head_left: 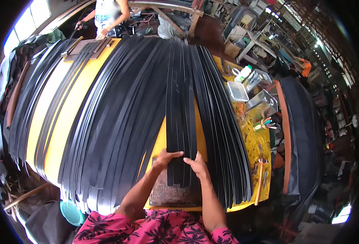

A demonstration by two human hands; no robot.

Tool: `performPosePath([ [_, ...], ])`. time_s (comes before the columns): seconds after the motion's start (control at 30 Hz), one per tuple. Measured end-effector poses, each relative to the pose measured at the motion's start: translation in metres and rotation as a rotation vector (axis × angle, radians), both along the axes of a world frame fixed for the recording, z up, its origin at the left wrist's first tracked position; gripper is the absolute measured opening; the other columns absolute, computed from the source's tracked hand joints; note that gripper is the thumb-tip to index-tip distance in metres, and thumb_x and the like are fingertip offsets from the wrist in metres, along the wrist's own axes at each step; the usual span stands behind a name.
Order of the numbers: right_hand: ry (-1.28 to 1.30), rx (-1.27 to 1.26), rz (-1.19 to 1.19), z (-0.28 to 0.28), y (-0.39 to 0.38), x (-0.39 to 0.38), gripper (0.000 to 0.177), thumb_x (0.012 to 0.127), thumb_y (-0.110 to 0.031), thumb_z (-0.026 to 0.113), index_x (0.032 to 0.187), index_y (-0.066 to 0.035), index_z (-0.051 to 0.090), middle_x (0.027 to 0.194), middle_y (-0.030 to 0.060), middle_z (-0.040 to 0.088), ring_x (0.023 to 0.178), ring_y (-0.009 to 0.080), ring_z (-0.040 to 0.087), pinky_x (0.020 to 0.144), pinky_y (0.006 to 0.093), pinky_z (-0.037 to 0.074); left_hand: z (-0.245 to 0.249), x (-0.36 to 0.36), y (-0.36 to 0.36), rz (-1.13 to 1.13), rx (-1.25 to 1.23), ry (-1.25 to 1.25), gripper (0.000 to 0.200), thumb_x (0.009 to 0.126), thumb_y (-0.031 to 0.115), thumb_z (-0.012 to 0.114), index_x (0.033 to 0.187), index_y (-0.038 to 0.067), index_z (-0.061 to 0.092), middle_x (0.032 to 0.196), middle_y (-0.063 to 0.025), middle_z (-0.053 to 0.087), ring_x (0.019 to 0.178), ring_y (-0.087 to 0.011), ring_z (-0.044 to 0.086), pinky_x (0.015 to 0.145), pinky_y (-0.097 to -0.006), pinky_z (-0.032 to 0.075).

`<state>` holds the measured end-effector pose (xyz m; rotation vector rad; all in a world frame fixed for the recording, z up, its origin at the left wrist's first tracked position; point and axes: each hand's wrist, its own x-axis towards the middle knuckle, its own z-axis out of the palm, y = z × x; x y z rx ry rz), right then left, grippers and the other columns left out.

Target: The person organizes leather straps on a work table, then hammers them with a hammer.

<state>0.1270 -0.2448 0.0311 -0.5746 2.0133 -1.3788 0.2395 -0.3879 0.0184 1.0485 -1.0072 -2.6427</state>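
A group of long black strips [181, 114], which look like leather, runs away from me across the yellow table. My left hand [167, 157] grips the left edge of this group near its front end, thumb on top. On the opposite edge, my right hand [197, 164] holds the strips the same way, thumb over them and fingers hidden beneath. The strip ends hang between my forearms, over a worn brown board [163, 191]. More black strips [118, 118] lie fanned out to the left, and another stack [224, 130] lies to the right.
A hammer [261, 179] lies at the table's right edge. Beyond it stand a cup of markers [264, 124], metal tins [262, 103], a plastic container [237, 92] and a white bottle [243, 74]. Another person [110, 18] works at the far end beside a brown board [84, 50].
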Motion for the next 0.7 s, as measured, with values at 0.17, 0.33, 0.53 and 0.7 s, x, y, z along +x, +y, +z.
performPosePath([
  [0.17,-0.307,-0.008,-0.025,0.012,0.003,-0.001,0.061,0.080,-0.008,0.076,0.133,0.006,0.048,0.121,0.0173,0.062,0.111,0.0262,0.060,0.097,0.0368,0.048,-0.008,-0.005,0.005,-0.013,-0.042,-0.068,0.051,0.072,0.009,0.087,0.113,-0.008,0.062,0.104,-0.0198,0.070,0.087,-0.0292,0.071,0.079,-0.0434,0.061],
  [0.33,-0.010,0.314,-0.134,0.030,-0.007,0.017,0.090,0.070,-0.033,0.087,0.136,0.008,0.042,0.132,0.0287,0.053,0.121,0.0335,0.056,0.101,0.0405,0.044,-0.003,-0.005,0.006,-0.030,-0.090,-0.078,0.043,0.081,0.019,0.082,0.112,-0.006,0.064,0.100,-0.0161,0.071,0.082,-0.0248,0.071,0.073,-0.0395,0.061],
  [0.53,-0.070,0.380,-0.030,0.046,-0.014,0.018,0.047,0.080,-0.025,0.079,0.113,0.005,0.063,0.091,0.0159,0.070,0.084,0.0255,0.068,0.068,0.0385,0.054,-0.032,-0.003,0.014,-0.002,-0.064,-0.033,0.019,0.088,0.015,0.074,0.095,-0.003,0.071,0.082,-0.0108,0.072,0.066,-0.0205,0.069,0.058,-0.0359,0.059],
  [0.7,-0.113,0.264,-0.038,0.008,0.000,0.007,0.039,0.087,-0.016,0.070,0.118,0.006,0.059,0.102,0.0165,0.068,0.087,0.0237,0.068,0.073,0.0365,0.055,-0.034,-0.012,0.031,0.080,0.084,-0.003,0.024,0.092,0.020,0.071,0.102,-0.001,0.070,0.088,-0.0107,0.072,0.072,-0.0197,0.069,0.062,-0.0350,0.058],
])
